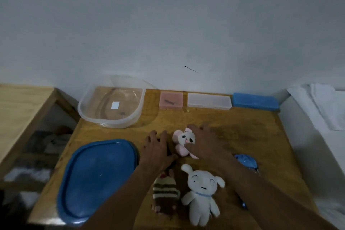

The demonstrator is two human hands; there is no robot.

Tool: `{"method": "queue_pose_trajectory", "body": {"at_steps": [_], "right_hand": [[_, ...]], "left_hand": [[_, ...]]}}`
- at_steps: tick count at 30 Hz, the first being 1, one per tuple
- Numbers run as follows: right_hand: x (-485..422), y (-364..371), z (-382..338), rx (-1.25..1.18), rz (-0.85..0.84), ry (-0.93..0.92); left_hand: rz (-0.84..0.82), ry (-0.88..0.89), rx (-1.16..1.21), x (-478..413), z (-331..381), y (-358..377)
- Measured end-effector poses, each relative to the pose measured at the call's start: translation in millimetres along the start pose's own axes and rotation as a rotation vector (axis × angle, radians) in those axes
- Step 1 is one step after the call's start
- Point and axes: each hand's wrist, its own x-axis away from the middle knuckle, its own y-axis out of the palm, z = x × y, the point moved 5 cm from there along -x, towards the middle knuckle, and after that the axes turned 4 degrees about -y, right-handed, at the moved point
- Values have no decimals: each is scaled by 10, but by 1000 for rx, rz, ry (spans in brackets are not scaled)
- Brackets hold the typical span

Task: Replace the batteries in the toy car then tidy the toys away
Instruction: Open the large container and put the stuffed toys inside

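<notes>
Clear tub [112,123] stands open; right hand [206,143] grips panda [183,138], left hand [156,149] rests flat.

A pink panda plush [183,141] lies at the frame's centre on the table [242,132]. Below it a white plush animal [201,192] lies face up, beside a brown striped plush [165,192]. A blue toy [246,162] (half hidden) sits right of centre.

The yellow wooden surface [242,136] bears a clear plastic tub [112,124] at eleven o'clock and a blue plastic lid [97,177] at eight.
</notes>
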Motion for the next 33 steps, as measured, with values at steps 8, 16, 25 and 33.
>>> {"method": "queue_pose_trajectory", "body": {"at_steps": [8, 16, 25, 33], "right_hand": [[-248, 246, -6, 116, -124, 7], [-397, 174, 94, 148, -111, 27], [-307, 125, 93, 126, -108, -18], [-216, -169, 1, 101, -34, 3]], "left_hand": [[-62, 103, 106, -203, -16, 85], [-96, 85, -95, -409, -55, 32], [-98, -55, 27, -385, 1, 55], [106, -12, 125, -275, 76, -382]]}}
